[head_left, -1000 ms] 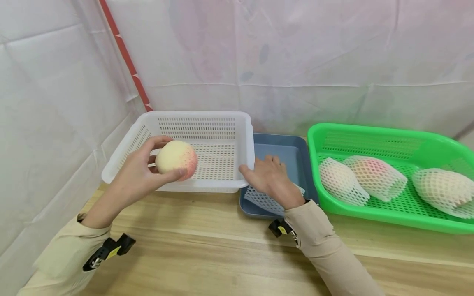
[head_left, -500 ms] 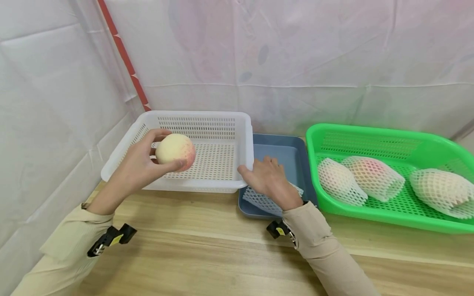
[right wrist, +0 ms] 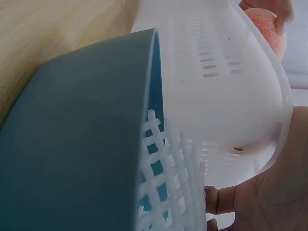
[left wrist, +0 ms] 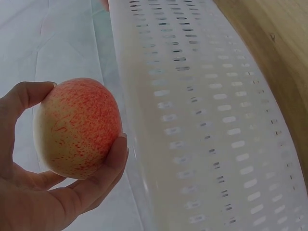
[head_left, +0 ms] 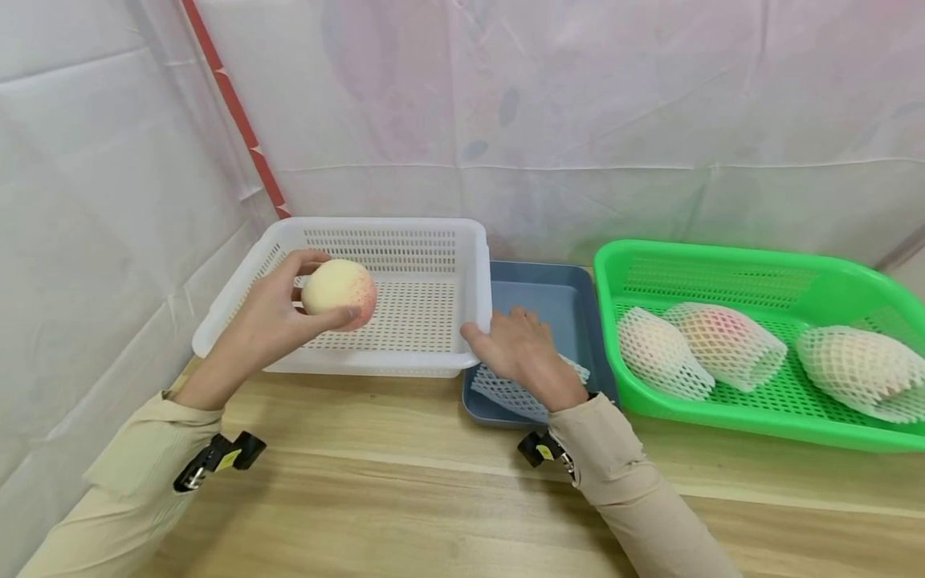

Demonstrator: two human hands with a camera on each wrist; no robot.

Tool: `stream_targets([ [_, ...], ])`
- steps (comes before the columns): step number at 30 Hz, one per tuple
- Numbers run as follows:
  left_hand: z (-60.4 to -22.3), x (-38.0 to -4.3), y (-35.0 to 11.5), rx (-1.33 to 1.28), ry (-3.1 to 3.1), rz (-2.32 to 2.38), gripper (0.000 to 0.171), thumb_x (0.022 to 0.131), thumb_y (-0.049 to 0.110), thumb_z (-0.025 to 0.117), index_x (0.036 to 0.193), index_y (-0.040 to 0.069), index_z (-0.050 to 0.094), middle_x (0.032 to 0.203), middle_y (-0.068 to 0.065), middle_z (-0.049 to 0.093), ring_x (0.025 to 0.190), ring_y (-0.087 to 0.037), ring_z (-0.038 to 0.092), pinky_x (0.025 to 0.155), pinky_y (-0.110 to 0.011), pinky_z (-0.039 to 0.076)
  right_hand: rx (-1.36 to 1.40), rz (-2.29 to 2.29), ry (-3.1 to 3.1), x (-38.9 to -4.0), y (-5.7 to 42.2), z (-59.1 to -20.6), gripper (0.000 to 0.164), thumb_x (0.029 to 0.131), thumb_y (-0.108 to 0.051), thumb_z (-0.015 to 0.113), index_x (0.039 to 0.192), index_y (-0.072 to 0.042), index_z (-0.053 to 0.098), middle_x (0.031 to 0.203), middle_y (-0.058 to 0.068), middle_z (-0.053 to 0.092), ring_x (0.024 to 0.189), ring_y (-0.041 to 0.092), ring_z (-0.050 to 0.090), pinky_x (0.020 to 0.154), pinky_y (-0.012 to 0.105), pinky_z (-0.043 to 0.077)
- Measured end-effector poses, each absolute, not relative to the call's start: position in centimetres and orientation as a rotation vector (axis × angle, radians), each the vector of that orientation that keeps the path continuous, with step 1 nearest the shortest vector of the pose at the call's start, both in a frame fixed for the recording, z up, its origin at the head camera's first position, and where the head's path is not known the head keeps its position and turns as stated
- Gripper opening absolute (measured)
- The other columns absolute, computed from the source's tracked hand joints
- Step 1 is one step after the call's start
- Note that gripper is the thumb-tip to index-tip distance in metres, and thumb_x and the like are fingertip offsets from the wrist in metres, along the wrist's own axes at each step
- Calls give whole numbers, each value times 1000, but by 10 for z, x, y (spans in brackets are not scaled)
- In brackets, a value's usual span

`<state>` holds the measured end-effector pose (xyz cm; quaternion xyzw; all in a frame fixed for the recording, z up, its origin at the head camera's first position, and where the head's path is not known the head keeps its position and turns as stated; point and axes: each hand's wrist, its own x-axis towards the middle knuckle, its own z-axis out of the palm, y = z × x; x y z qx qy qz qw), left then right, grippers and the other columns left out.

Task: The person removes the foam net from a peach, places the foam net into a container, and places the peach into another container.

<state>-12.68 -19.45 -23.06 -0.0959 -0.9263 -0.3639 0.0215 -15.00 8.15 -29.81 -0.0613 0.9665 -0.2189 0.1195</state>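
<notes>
My left hand (head_left: 270, 309) holds a peach (head_left: 340, 295) over the left part of a white plastic basket (head_left: 376, 363), thumb and fingers around its sides. The fruit is pale yellow with a speckled red side, which faces the camera in the left wrist view. My right hand (head_left: 516, 349) grips the basket's right rim near its front corner, thumb over the edge and fingers outside the wall. Under that hand, a white foam net sleeve (head_left: 509, 393) lies in a blue-grey tray (head_left: 549, 281).
At the right stands a green basket (head_left: 694, 421) with 3 peaches in foam nets, one of them a netted peach (head_left: 726, 333) with a reddish top. The wooden table (head_left: 376, 482) runs along the front. White cloth (head_left: 578, 120) hangs behind and at the left.
My left hand has moved slightly up and away in the head view, taking the peach with it. The right hand keeps its place on the basket rim.
</notes>
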Motion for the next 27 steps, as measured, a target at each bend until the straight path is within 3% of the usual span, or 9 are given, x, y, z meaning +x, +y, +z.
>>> stream_targets([
  [16, -236, -135, -196, -265, -2917, -1095, 76, 80, 36, 75, 139, 7, 38, 138, -21, 47, 101, -35, 60, 69, -33, 51, -162, -632, 2835, -150, 81, -299, 54, 94, -50, 29, 112, -15, 67, 87, 8, 54, 86, 28, 46, 72, 41, 38],
  [27, -242, -141, -197, -243, -2933, -1083, 77, 80, 41, 74, 139, 7, 38, 138, -20, 47, 103, -36, 59, 70, -35, 51, -156, -662, 2832, -151, 81, -299, 53, 93, -49, 30, 117, -18, 66, 85, 7, 54, 83, 27, 46, 68, 37, 36],
])
